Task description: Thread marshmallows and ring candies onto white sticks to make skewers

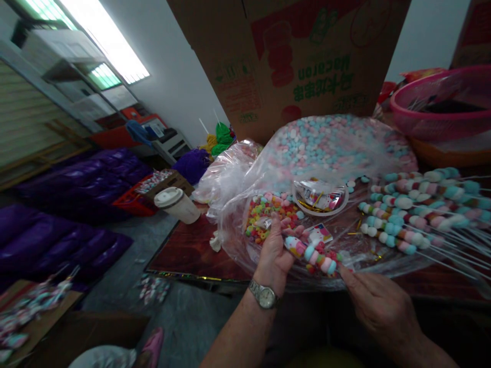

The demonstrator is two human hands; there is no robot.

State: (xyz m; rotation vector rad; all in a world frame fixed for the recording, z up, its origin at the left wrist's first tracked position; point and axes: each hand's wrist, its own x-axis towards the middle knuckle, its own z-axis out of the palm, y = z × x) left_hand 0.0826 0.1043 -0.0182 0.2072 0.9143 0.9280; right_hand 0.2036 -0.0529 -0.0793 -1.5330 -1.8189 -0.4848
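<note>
You have the candy skewer clenched in your left hand, held over the clear plastic bag on the worktop, seemingly to catch stray sweets, while your right hand is at its end, grasp indeterminate, near the other skewers.

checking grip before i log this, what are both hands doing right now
Left hand: closed, holding a candy skewer.
Right hand: fingertips at the skewer's end, cannot tell if gripping.

The dark red surface holds a clear bag of pastel candy, a lidded cup, and candy skewers at right.
</note>
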